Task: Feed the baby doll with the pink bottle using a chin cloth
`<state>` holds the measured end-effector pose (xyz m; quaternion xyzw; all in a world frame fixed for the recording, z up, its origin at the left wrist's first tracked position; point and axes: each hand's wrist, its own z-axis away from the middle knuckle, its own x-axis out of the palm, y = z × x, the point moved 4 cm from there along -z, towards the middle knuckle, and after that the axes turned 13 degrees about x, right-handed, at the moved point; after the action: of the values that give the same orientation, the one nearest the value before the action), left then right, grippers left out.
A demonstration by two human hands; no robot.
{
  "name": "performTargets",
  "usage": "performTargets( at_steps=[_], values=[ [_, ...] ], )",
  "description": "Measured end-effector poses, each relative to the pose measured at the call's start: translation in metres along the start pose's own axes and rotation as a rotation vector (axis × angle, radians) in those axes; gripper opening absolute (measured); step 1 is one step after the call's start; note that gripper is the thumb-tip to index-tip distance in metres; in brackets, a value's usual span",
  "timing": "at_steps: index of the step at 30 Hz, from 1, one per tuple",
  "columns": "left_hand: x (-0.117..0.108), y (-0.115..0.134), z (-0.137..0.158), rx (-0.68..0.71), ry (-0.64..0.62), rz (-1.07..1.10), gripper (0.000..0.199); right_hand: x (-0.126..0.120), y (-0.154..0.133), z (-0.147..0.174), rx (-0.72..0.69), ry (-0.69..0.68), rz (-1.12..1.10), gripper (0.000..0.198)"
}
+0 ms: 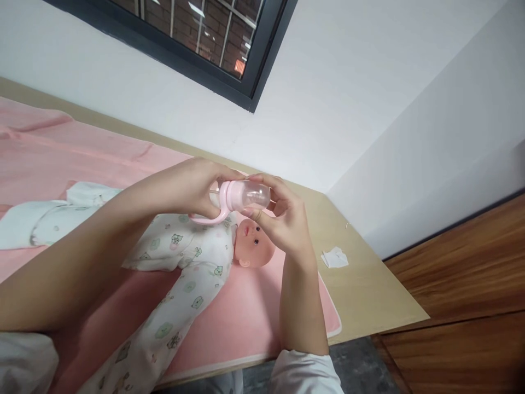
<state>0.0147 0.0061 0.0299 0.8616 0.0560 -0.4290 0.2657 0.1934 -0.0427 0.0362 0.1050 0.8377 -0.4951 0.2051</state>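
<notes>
A baby bottle (234, 195) with a pink collar, a pink handle and a clear cap lies sideways in the air between my hands. My left hand (200, 183) is closed round its body, hiding most of that end. At the clear cap, my right hand (285, 210) grips with thumb below and fingers above. Beneath the bottle a baby doll (256, 249) lies on its back, its head to the right. It wears a white suit with green and pink animal prints. My left forearm covers part of the doll's body.
A pink blanket (229, 323) with a white edge covers much of the wooden table (369, 290). A crumpled white cloth or tissue (335, 257) lies at the right. Behind are a white wall and a dark-framed window (246, 90); wooden panelling (463, 273) stands at the right.
</notes>
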Motion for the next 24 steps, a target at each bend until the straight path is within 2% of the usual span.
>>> performTargets(
  at_steps=[4, 8, 12, 15, 17, 19, 21, 24],
  values=[
    [0.001, 0.0, 0.001, -0.024, -0.054, -0.012, 0.053, -0.002, 0.002, 0.0, 0.002, -0.037, -0.012, 0.051],
    [0.0, 0.001, -0.001, -0.024, -0.04, 0.028, 0.046, 0.0, 0.003, -0.001, 0.006, -0.014, -0.017, 0.051],
    [-0.004, -0.005, -0.006, -0.042, -0.015, 0.071, 0.043, -0.004, 0.001, -0.003, -0.024, 0.11, -0.051, 0.049],
    [-0.011, -0.016, -0.006, -0.136, -0.008, 0.052, 0.043, -0.025, 0.014, -0.009, -0.058, 0.261, -0.037, 0.052],
    [-0.018, -0.023, -0.003, -0.222, 0.003, -0.004, 0.044, -0.048, 0.039, -0.017, -0.049, 0.354, -0.001, 0.056],
    [-0.028, -0.027, 0.002, -0.285, 0.036, -0.098, 0.043, -0.072, 0.078, -0.026, 0.032, 0.443, 0.057, 0.061],
    [-0.038, -0.031, 0.006, -0.323, 0.073, -0.178, 0.043, -0.094, 0.127, -0.032, 0.205, 0.529, 0.148, 0.065],
    [-0.048, -0.043, 0.014, -0.412, 0.144, -0.231, 0.053, -0.11, 0.198, -0.024, 0.566, 0.62, 0.391, 0.068]
  ],
)
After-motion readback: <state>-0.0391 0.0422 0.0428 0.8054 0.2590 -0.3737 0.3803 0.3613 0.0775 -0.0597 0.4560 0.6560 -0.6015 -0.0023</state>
